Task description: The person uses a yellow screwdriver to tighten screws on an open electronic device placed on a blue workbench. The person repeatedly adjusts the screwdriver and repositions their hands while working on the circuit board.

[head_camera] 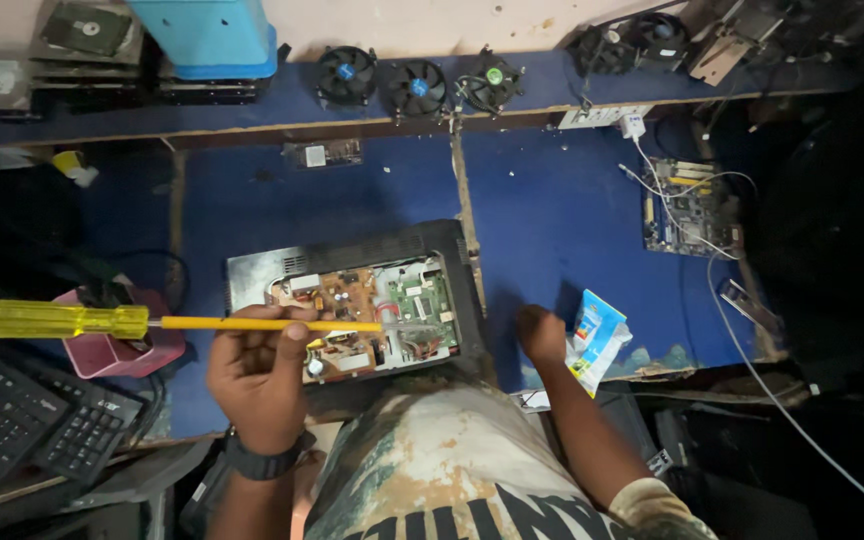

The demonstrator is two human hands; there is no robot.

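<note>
Head view — screwdriver (152, 322) level, tip rightward

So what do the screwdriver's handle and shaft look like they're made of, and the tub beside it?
Screwdriver in the left hand: the handle looks like clear yellow plastic, glossy, since light passes through it. The shaft also shows yellow, probably a coating or sleeve over metal; I can't tell. The pink tub looks like matte moulded plastic.

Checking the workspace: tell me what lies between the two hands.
In the head view, the opened device with its circuit boards lies between the left hand and right hand, the screwdriver shaft reaching over it.
</note>
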